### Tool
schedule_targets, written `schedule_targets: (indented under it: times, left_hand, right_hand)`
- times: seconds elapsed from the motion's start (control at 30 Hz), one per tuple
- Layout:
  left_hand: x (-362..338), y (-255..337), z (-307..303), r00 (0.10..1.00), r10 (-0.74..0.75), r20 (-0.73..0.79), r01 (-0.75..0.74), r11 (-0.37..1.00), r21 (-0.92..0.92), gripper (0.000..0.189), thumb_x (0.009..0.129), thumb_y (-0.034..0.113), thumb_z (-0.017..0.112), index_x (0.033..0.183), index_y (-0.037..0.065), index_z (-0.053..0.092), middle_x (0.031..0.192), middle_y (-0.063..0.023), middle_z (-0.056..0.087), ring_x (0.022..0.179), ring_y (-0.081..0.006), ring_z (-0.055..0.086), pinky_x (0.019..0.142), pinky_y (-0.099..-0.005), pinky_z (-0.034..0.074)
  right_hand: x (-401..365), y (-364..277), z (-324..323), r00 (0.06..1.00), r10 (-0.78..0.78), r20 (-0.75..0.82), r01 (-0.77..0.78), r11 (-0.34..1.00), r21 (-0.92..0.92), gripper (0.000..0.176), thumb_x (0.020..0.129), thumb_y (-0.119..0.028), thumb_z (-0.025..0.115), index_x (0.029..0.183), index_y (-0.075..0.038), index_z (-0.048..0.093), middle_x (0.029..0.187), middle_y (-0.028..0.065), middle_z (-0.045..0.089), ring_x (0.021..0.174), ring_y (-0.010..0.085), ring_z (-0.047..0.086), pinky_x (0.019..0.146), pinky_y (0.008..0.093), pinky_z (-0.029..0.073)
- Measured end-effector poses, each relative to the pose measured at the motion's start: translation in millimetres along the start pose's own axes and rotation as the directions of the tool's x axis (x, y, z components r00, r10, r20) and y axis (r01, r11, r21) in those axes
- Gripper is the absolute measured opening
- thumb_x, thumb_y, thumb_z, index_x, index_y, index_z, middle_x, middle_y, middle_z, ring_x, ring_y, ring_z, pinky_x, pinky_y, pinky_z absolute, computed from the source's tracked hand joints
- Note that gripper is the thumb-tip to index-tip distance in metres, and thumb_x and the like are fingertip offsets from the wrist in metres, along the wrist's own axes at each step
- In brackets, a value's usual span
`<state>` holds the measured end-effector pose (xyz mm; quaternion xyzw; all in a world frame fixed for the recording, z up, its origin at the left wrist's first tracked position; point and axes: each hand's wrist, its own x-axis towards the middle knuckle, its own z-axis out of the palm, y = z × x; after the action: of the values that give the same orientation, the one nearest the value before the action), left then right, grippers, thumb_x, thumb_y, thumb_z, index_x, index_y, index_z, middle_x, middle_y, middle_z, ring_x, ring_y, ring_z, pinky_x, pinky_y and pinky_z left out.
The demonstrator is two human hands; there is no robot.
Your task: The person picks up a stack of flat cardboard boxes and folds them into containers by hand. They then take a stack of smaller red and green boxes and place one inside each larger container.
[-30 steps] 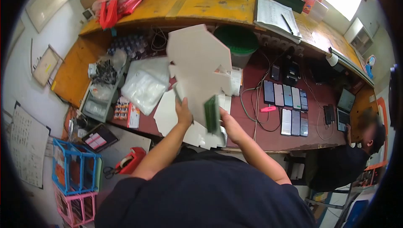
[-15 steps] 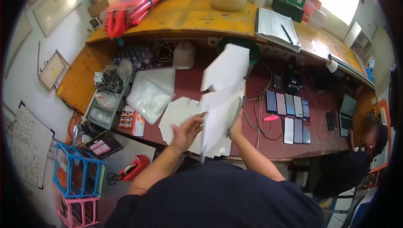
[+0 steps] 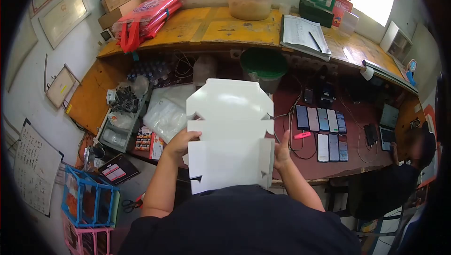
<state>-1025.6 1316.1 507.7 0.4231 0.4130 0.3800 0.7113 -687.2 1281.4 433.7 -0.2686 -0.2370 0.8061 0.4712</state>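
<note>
A white cardboard box [image 3: 231, 128], partly folded with its lid flap spread open, is held up between my two hands in front of my chest. My left hand [image 3: 181, 143] grips its left edge, thumb over the inner face and the other fingers mostly hidden. On the opposite side, my right hand [image 3: 283, 152] holds the right side wall, its thumb pointing up and its fingers partly behind the cardboard. Notched tabs show along both sides, and the side walls stand bent up. The box hides the table behind it.
Several phones [image 3: 324, 119] lie in rows on the right, beside a pink marker [image 3: 302, 135] and cables. Clear plastic bags [image 3: 165, 119] and a grey tray [image 3: 112, 135] are on the left. A green-lidded bucket [image 3: 264, 65] stands behind. A person [image 3: 390, 184] sits at a laptop [image 3: 389, 128].
The cardboard has turned from a tilted, edge-on pose to face me squarely, with its sides bent up. My left hand has gone from open to gripping its left edge.
</note>
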Motion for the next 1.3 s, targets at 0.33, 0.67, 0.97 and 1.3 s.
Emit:
schedule_targets:
  times: [0.33, 0.67, 0.97, 1.3]
  left_hand:
    - [1, 1, 18, 0.995, -0.044, -0.092, 0.05, 0.997, 0.058, 0.04, 0.093, 0.013, 0.046, 0.127, -0.008, 0.045, 0.117, -0.0182, 0.06, 0.105, -0.0267, 0.062, 0.088, -0.0388, 0.051]
    - [36, -74, 13, 0.934, 0.296, -0.202, -0.119, 0.787, 0.605, 0.078, 0.096, 0.064, 0.016, 0.144, 0.002, 0.021, 0.14, -0.0178, 0.037, 0.133, -0.0285, 0.032, 0.112, -0.0358, 0.021]
    - [-37, -15, 115, 0.988, 0.145, -0.06, -0.112, 0.919, 0.378, 0.031, 0.09, 0.015, 0.05, 0.114, -0.003, 0.058, 0.097, -0.005, 0.061, 0.09, -0.0126, 0.054, 0.082, -0.0277, 0.043]
    - [-44, 14, 15, 0.904, 0.311, -0.292, -0.181, 0.899, 0.398, 0.034, 0.096, 0.021, 0.051, 0.118, -0.004, 0.057, 0.105, -0.013, 0.065, 0.094, -0.0216, 0.062, 0.083, -0.0338, 0.048]
  right_hand:
    - [-14, -65, 54, 0.99, -0.027, -0.139, -0.026, 0.93, -0.368, 0.077, 0.089, -0.055, 0.051, 0.14, 0.0, 0.037, 0.138, 0.0146, 0.046, 0.125, 0.0236, 0.046, 0.104, 0.0386, 0.037]
    - [-19, -47, 132, 0.992, 0.094, 0.085, 0.056, 0.279, -0.959, 0.051, 0.095, -0.035, 0.049, 0.131, 0.002, 0.048, 0.126, 0.0217, 0.056, 0.119, 0.0299, 0.051, 0.103, 0.0372, 0.037]
    - [126, 31, 11, 0.963, -0.249, -0.106, 0.03, 0.488, -0.873, 0.053, 0.1, -0.042, 0.036, 0.127, 0.002, 0.047, 0.118, 0.0157, 0.056, 0.108, 0.0224, 0.054, 0.094, 0.037, 0.043]
    - [36, -66, 27, 0.978, -0.187, -0.096, 0.093, 0.793, -0.602, 0.085, 0.086, -0.047, 0.064, 0.144, 0.003, 0.028, 0.145, 0.0175, 0.038, 0.137, 0.0257, 0.034, 0.113, 0.0395, 0.023]
